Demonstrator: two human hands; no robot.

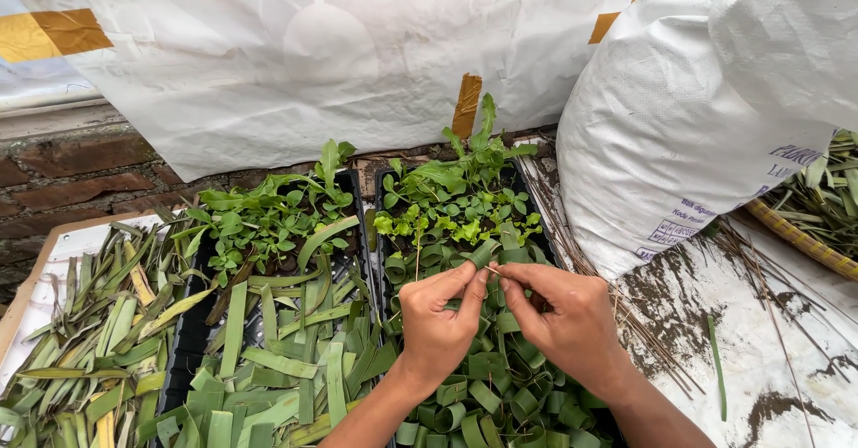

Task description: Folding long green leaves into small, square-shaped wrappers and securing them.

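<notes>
Both hands meet over the right tray (534,199), fingertips almost touching. Left hand (438,318): fingers curled in, thumb & index pinched on a leaf strip (483,253) bent into a small ring; ring sits at the fingertips, just above the tray's rolled rings. Right hand (567,318): thumb & index pressed together on a thin stick (492,272) w/ its tip at the ring's side; other fingers half-curled, loose. Can't tell if the stick has gone through the leaf.

Leaf ring is up in the air btwn the two hands, approx over the tray's middle.

Under the hands: many rolled rings (500,394) packed in the near part of the right tray; seedlings (456,198) at its far end. Left tray (192,323) holds flat cut strips (268,359) near, more seedlings far. Further left, a board (22,300) w/ a leaf pile (89,323). White sack (706,117) stands right of the trays; loose sticks (643,323) lie beside it on the ground.
</notes>
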